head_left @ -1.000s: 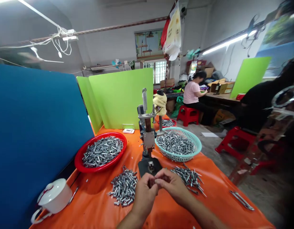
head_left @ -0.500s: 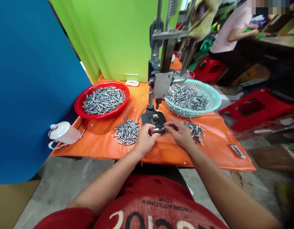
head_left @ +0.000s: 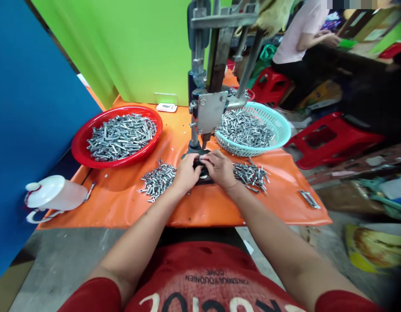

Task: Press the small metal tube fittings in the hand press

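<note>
A hand-lever press stands on the table, its narrow ram above a dark base. My left hand is at the left of the fixture on that base, thumb and fingers drawn together; what they hold is hidden. From the right, my right hand pinches a small metal part at the fixture, mostly covered by the fingertips. Beside my left hand lies a pile of short metal pieces with ring-shaped ends. Another pile of slimmer metal pieces lies to the right of my right hand.
A red basin and a pale blue plastic basket, both full of metal parts, flank the press. A lidded white jug stands at the left edge. Metal pieces lie far right. A co-worker sits behind, near red stools.
Both hands have moved from the front edge of the press base inward to the fixture, closer together. The camera view has shifted, so the table appears further left.
</note>
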Demonstrator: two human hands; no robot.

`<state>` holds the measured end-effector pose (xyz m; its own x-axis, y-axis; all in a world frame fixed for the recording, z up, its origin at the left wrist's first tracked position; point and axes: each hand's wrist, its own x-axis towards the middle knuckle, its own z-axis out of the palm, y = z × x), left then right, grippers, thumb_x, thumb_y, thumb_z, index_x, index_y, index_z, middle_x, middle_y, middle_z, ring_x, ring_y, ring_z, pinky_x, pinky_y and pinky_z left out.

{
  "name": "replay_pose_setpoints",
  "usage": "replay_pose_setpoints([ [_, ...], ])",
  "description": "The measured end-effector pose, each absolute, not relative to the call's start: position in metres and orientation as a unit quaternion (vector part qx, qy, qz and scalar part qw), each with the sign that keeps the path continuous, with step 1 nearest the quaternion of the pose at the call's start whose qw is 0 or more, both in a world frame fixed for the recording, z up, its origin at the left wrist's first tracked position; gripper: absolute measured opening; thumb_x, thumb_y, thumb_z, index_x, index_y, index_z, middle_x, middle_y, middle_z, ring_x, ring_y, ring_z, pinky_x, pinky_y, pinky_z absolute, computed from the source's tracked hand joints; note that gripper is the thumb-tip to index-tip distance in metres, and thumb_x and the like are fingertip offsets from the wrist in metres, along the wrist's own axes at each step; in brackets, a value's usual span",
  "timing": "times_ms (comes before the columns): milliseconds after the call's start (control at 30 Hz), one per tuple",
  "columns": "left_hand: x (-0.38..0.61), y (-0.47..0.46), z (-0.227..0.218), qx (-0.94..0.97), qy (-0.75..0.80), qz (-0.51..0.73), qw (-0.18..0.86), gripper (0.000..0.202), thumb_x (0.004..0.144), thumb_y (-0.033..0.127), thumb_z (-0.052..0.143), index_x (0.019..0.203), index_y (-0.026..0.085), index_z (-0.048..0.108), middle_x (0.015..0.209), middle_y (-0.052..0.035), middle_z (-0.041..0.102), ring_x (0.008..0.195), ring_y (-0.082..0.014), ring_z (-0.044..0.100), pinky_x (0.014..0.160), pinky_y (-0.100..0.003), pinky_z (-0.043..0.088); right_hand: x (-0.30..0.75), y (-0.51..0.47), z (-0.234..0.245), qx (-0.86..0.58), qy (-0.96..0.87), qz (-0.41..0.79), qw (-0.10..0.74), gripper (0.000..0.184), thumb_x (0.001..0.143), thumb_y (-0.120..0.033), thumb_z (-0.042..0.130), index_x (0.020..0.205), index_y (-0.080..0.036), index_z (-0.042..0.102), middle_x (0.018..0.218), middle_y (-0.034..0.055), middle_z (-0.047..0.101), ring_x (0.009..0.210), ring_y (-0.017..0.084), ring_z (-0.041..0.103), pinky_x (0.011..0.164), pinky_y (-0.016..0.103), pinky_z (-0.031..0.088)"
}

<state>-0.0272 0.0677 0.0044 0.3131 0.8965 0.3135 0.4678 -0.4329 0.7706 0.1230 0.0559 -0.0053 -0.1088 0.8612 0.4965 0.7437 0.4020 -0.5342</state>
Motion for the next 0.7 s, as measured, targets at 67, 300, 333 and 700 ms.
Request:
replay_pose_setpoints([
  [67, -0.026, 0.072, 0.003, 0.762, 0.448, 0.374, 0.281, 0.026, 0.079, 0.013, 0.053, 0.105, 0.017, 0.057, 0.099, -0.0074, 0.061, 0.095, -0.0193, 0.057, 0.087, -0.034, 0.045, 0.121, 0.059, -0.004, -0.556, -0.741, 0.070, 0.369, 0.026, 0.091, -0.034, 0.045, 0.099, -0.022, 0.067, 0.097, 0.0065, 0.064, 0.093, 0.017, 0.059, 0.085, 0.028, 0.046],
  [300, -0.020, 0.075, -0.001, 0.764, 0.459, 0.376, 0.253, 0.019, 0.081, 0.015, 0.052, 0.099, 0.017, 0.057, 0.093, -0.0060, 0.060, 0.090, -0.0188, 0.056, 0.084, -0.033, 0.044, 0.169, 0.037, 0.022, -0.645, -0.701, 0.060, 0.299, 0.030, 0.089, -0.040, 0.048, 0.104, -0.022, 0.066, 0.099, 0.0053, 0.067, 0.088, 0.017, 0.061, 0.074, 0.026, 0.043],
  [333, -0.020, 0.074, -0.001, 0.762, 0.461, 0.378, 0.253, 0.018, 0.081, 0.015, 0.051, 0.098, 0.017, 0.056, 0.092, -0.0059, 0.060, 0.089, -0.0186, 0.056, 0.083, -0.033, 0.044, 0.183, 0.032, 0.024, -0.685, -0.676, 0.048, 0.267, 0.030, 0.089, -0.041, 0.047, 0.099, -0.021, 0.067, 0.097, 0.0057, 0.067, 0.086, 0.018, 0.061, 0.070, 0.026, 0.042],
  [700, -0.018, 0.044, 0.013, 0.709, 0.481, 0.431, 0.285, 0.019, 0.082, 0.024, 0.054, 0.099, 0.016, 0.059, 0.099, -0.0097, 0.058, 0.093, -0.0201, 0.053, 0.085, -0.034, 0.042, 0.233, 0.013, 0.012, -0.706, -0.661, -0.087, 0.240, 0.024, 0.085, -0.032, 0.049, 0.088, -0.019, 0.068, 0.089, 0.0072, 0.065, 0.081, 0.018, 0.058, 0.069, 0.029, 0.039],
])
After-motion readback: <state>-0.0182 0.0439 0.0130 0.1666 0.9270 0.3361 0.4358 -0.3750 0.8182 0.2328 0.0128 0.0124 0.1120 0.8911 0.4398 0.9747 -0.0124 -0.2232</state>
